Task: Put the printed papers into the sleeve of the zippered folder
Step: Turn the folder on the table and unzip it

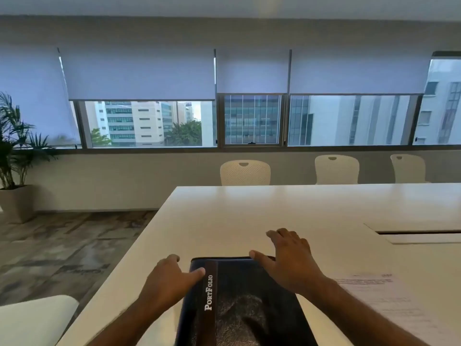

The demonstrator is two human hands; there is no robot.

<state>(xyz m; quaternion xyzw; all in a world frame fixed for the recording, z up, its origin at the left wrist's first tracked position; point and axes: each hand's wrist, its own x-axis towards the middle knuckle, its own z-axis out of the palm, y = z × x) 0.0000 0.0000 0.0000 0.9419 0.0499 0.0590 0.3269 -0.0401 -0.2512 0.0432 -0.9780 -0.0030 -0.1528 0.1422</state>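
Two hands rest on the closed zippered folder (239,300): left hand (164,278) at its left edge, fingers apparently curled over it (partly hidden); right hand (287,260) at the far edge, fingers spread. Printed papers (384,300) lie right, on the table (249,216).

The zippered folder (239,300) lies flat and closed on the white table, right at the near edge, its long side running away from the person. It is dark, nearly black, with a mottled grey sheen across the cover and a brownish band down its left part carrying the word "PortFolio" in white capitals (read sideways from where the person sits). Its far corners are rounded. The printed papers (379,298) lie flat on the table just to the right of it, apart from the folder, white sheets with lines of small text too fine to read, turned at a slight angle.
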